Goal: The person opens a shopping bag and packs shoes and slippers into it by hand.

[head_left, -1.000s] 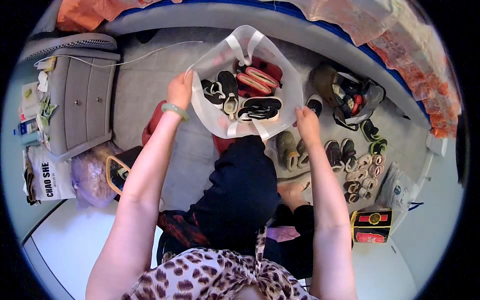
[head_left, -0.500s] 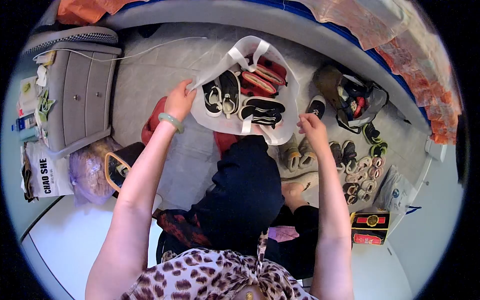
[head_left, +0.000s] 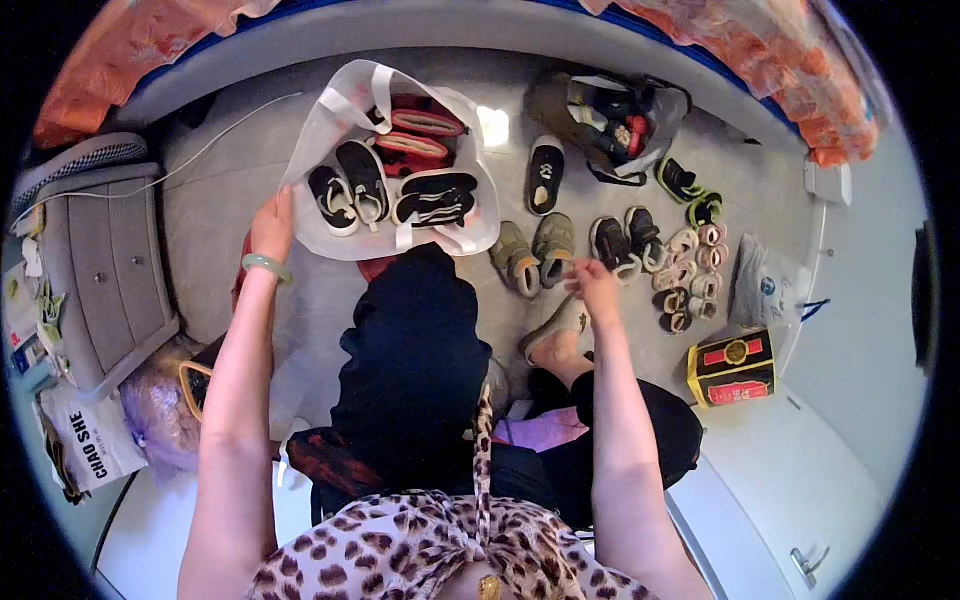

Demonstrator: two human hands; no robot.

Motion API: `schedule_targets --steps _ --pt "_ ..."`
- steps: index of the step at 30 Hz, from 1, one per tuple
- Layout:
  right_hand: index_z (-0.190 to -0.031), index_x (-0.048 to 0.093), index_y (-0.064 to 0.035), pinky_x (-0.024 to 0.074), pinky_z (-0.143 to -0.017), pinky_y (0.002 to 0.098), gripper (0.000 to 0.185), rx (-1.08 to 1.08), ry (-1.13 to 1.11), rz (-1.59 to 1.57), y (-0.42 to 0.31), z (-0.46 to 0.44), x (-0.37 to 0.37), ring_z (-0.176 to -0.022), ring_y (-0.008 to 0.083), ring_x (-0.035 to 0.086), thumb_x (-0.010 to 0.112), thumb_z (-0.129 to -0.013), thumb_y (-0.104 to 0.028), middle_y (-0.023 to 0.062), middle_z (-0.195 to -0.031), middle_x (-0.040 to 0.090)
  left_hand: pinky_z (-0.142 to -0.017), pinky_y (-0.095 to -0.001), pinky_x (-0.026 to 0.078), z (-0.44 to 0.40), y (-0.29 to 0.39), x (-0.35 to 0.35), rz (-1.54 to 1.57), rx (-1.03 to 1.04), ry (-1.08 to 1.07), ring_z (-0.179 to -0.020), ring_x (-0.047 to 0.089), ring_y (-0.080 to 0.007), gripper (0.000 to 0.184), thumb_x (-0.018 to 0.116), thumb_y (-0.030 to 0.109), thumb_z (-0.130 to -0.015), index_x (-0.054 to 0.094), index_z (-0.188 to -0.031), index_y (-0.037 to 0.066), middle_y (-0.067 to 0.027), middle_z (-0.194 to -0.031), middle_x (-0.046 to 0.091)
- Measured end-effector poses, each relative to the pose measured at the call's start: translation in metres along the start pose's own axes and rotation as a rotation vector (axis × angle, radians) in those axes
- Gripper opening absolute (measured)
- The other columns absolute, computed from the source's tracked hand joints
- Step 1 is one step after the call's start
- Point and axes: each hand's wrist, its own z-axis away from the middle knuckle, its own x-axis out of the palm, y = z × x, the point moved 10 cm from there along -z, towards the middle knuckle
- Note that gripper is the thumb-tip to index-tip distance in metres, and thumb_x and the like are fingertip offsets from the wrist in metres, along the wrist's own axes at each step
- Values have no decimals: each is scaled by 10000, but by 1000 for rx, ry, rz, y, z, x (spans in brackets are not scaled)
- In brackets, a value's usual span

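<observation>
My left hand (head_left: 272, 222), a green bangle at its wrist, grips the left rim of a translucent white tote bag (head_left: 470, 235) with white strap handles. Inside lie black-and-white shoes (head_left: 362, 180), a black striped pair (head_left: 436, 199) and a red pair with pale lining (head_left: 425, 122). My right hand (head_left: 596, 288) is off the bag, holding nothing I can see, with its fingers apart. It hovers beside the right one of two olive-grey shoes (head_left: 553, 243); whether the fingertips touch it I cannot tell.
To the right stand several pairs of small shoes (head_left: 680, 258) and a black-and-red box (head_left: 733, 368). Farther back are a single black shoe (head_left: 545, 175) and a dark, filled bag (head_left: 560, 112). A grey drawer cabinet (head_left: 105, 270) stands at the left.
My right hand has left the area by the bag's right rim and come down to the olive-grey shoes. The view has turned to the right. My left hand still holds the bag.
</observation>
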Motion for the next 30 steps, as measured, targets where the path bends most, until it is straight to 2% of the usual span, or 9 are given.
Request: schedule_targets --steps 4,7,10,11,12,13,21,27,30 --pt "-1053 599 -83 445 -572 244 186 189 -97 55 68 18 3 -667 121 613 513 -914 -171 31 -857 657 -831 -480 428 8 32 -11 -43 1 33 -972 545 -457 493 355 397 -965 621 -1000 -17 -274 -1015 603" --pt "-1071 591 -72 457 -579 247 199 152 -112 18 82 10 15 -666 125 614 514 -909 -157 38 -866 655 -816 -483 432 0 26 -3 -102 101 51 -964 547 -457 479 352 379 -971 627 -957 -13 -278 -994 600" --pt "-1061 604 -52 496 -601 250 201 56 -168 24 72 -8 26 -707 142 636 509 -901 -126 69 -900 666 -812 -496 436 3 19 -12 -25 43 96 -938 551 -452 439 364 339 -976 630 -936 -8 -265 -983 599" --pt "-1053 606 -49 498 -606 249 197 52 -184 98 65 -15 28 -714 140 642 511 -896 -121 75 -899 671 -800 -497 438 7 34 -20 -53 167 167 -926 553 -453 445 362 346 -976 628 -940 -10 -266 -965 602" --pt "-1035 598 5 527 -626 297 181 -2 -187 12 65 -26 29 -735 171 637 553 -892 -97 112 -903 653 -792 -497 439 9 41 -21 -108 93 104 -923 558 -452 448 365 353 -973 631 -953 -8 -265 -959 606" --pt "-1022 604 -11 488 -574 274 164 25 -196 52 64 -34 29 -701 155 633 555 -892 -99 87 -876 658 -784 -496 439 10 37 -20 -135 -33 49 -917 559 -454 452 380 367 -967 632 -955 -8 -261 -958 610" --pt "-1072 600 -87 422 -564 239 208 16 -210 207 30 -45 34 -664 106 623 527 -897 -174 14 -816 657 -771 -489 445 17 47 -22 -102 -21 38 -919 564 -447 435 399 388 -959 639 -989 26 -259 -959 614" --pt "-1026 613 -17 500 -606 278 168 12 -208 168 43 -34 41 -680 135 607 548 -895 -100 63 -844 654 -792 -490 445 22 46 -20 -58 62 63 -924 562 -446 451 383 382 -967 626 -989 2 -251 -968 616" --pt "-1025 601 15 526 -644 294 173 24 -196 218 30 -11 36 -707 163 618 550 -896 -88 97 -851 648 -792 -496 440 12 12 -12 -11 -70 32 -920 561 -448 462 383 391 -965 624 -966 -2 -262 -958 612"
